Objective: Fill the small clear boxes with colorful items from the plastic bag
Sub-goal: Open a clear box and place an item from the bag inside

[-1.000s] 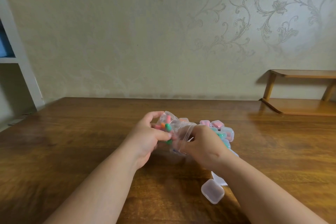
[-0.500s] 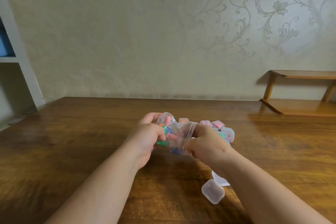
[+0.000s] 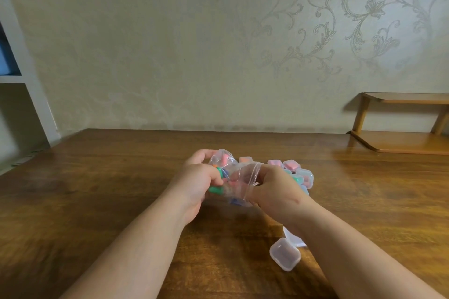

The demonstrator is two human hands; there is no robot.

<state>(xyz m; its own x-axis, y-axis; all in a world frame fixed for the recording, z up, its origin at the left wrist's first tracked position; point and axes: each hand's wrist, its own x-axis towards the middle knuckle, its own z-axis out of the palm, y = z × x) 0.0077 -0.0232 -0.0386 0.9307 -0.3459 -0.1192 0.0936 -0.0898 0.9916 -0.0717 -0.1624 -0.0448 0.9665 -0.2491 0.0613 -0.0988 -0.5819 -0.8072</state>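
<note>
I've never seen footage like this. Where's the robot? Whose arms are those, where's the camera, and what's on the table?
There is no robot: a person works with bare hands, filmed by a camera worn on the head, looking forward and down. The left hand grips a clear plastic bag of colourful items; the right hand pinches its mouth. On the wooden table, beyond the right hand, sits a cluster of small boxes with coloured pieces inside. One empty clear box lies nearer, beside the right forearm.

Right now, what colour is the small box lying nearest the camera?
The small box is clear, whitish plastic; head view shows it.
</note>
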